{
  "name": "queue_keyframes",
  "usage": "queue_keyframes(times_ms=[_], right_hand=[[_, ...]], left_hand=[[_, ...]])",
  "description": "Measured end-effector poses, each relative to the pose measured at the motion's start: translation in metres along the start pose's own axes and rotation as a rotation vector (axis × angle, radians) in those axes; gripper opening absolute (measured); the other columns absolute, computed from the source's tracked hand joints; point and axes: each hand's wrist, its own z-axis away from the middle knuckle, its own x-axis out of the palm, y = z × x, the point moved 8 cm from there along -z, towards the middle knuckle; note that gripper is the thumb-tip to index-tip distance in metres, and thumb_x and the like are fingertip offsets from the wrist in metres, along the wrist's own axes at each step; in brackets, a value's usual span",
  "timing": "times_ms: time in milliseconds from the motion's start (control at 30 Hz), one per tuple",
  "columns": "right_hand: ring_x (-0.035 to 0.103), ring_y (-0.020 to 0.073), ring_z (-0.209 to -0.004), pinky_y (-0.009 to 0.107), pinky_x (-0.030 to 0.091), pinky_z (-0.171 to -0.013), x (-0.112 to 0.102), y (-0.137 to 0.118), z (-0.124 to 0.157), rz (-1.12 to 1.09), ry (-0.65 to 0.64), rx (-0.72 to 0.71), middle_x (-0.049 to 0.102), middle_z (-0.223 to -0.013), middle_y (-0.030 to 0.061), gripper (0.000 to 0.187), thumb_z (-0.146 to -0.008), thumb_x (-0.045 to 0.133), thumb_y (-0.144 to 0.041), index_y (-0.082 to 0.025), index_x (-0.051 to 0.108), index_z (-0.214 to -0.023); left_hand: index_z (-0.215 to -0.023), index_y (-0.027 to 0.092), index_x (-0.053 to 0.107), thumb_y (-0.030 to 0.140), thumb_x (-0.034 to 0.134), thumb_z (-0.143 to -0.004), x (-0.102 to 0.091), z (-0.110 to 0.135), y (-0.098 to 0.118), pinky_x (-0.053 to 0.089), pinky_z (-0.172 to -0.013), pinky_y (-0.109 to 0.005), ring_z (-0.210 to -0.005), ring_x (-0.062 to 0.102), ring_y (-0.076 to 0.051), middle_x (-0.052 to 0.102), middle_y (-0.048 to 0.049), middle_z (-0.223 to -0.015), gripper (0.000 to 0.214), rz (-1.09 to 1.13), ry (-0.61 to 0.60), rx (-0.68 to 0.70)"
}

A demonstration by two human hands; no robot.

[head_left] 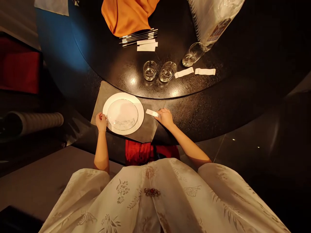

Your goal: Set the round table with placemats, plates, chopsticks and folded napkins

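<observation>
A white plate (139, 111) with a smaller glass plate on top sits on a grey placemat (148, 127) at the near edge of the dark round table. My left hand (101, 121) is curled at the plate's left rim, fingers touching it. My right hand (165, 117) pinches a small white rectangular piece (152, 112), a chopstick rest by its look, and holds it on the placemat just right of the plate.
On the raised turntable (116, 64) stand two short glasses (150, 70) (167, 71), a tipped glass (193, 54), two more white rests (184, 72) (205, 71), a bundle of chopsticks (138, 36), an orange napkin (126, 14) and a plastic-wrapped pack (213, 19). A red chair seat (143, 152) is below the table edge.
</observation>
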Motion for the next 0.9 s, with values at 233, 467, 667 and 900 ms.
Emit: queue_keyframes(times_ms=[233,467,667,900], right_hand=[[0.045,0.0259,-0.097,0.036,0.032,-0.083,0.004,-0.001,-0.002,0.014,0.049,-0.018,0.061,-0.096,0.0097,0.028,-0.082,0.057,-0.036,-0.022,0.067,-0.105],[0.046,0.0263,-0.101,0.039,0.035,-0.089,-0.036,0.025,-0.006,0.007,0.165,0.026,0.059,-0.106,0.0118,0.045,-0.085,0.051,-0.042,-0.017,0.056,-0.122],[0.035,0.0316,-0.119,0.048,0.032,-0.096,-0.163,0.179,-0.046,0.167,0.484,0.365,0.043,-0.131,0.0178,0.054,-0.082,0.046,-0.024,-0.010,0.041,-0.134],[0.049,0.0275,-0.103,0.041,0.039,-0.087,-0.199,0.220,-0.068,0.388,0.272,0.370,0.061,-0.107,0.0148,0.031,-0.080,0.047,-0.024,-0.012,0.062,-0.104]], left_hand=[[-0.110,0.014,0.057,0.027,0.046,-0.083,-0.008,-0.002,0.036,0.047,-0.085,-0.027,-0.091,0.059,-0.016,0.063,-0.0083,-0.103,0.032,-0.005,0.066,0.151],[-0.112,0.011,0.055,0.027,0.044,-0.088,0.057,0.087,0.174,0.046,-0.088,-0.034,-0.099,0.055,-0.020,0.060,-0.0122,-0.103,0.032,-0.048,-0.171,0.724],[-0.127,0.010,0.046,0.018,0.035,-0.091,0.174,0.187,0.338,0.038,-0.103,-0.035,-0.118,0.046,-0.020,0.052,-0.0149,-0.125,0.038,-0.172,-0.464,1.189],[-0.132,-0.003,0.039,0.005,0.023,-0.091,0.281,0.138,0.463,0.032,-0.105,-0.041,-0.126,0.041,-0.025,0.044,-0.0271,-0.132,0.045,-0.453,-0.246,0.996]])
